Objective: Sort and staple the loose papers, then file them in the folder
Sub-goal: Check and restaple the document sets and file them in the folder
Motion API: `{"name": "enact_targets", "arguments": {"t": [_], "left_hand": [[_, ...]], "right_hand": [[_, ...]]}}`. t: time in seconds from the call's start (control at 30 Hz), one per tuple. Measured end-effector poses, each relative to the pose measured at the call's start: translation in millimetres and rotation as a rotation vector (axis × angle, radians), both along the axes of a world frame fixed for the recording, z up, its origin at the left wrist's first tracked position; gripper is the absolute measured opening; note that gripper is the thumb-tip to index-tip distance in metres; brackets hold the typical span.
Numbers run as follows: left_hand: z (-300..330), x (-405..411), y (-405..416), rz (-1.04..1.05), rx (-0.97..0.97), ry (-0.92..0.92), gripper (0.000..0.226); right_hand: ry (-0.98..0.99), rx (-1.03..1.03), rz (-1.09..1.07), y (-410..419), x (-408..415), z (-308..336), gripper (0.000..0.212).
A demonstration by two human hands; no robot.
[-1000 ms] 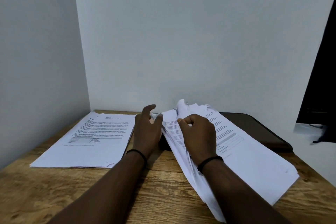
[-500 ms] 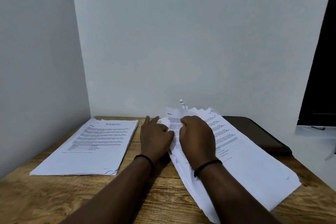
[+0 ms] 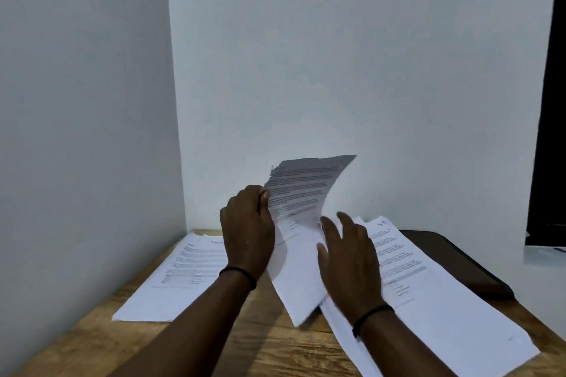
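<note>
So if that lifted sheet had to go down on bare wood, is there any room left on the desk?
Some. Bare wooden desk shows along the near edge, between the left pile and the right stack, under the forearms. The far side is crowded: both piles, the dark folder at the right, and the lifted sheet that the left hand holds.
</note>
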State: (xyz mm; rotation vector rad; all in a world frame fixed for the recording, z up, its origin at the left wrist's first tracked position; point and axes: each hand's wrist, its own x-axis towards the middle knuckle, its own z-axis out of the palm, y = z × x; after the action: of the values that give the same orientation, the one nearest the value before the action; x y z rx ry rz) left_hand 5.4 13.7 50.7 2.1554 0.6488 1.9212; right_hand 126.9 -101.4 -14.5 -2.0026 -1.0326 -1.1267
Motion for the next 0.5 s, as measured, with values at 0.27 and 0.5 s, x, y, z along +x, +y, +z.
{"name": "enact_targets", "arguments": {"t": [0.27,0.5], "left_hand": [[41.8,-74.9,22.3,-0.144,0.040,-0.167,0.021],[20.9,-118.4,66.7,-0.099,-0.285,-0.243,0.031]], "right_hand": [[0.828,0.374,0.642,12.0,-40.9,66.4,0.076],[0.730,0.351,0.710,31.3,-70.9,78.4,0.018]]}}
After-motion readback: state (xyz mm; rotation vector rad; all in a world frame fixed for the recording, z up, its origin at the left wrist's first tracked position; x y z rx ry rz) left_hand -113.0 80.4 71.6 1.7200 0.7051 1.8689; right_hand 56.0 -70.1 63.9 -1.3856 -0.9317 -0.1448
